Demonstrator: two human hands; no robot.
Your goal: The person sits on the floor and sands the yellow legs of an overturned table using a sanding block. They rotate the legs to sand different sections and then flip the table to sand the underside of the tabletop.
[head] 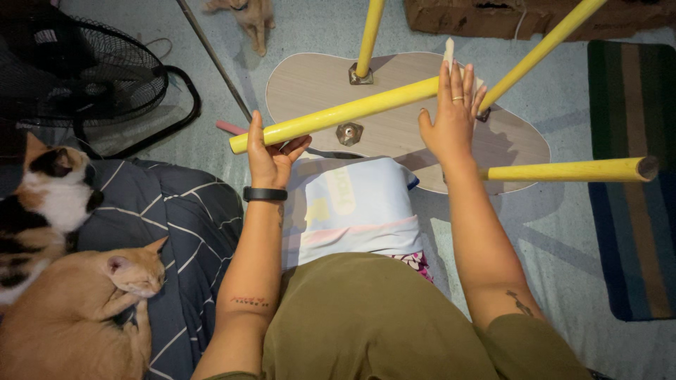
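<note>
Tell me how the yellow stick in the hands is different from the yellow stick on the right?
The loose yellow wooden leg is held by the left hand, with the right hand against it; the yellow wooden leg on the right is fixed to the upturned wooden tabletop. Held slants; fixed lies level. Both are round.

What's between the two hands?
In the head view, a loose yellow wooden leg spans from the left hand to the right hand; beneath it show the pale oval tabletop's underside and a metal bracket.
</note>
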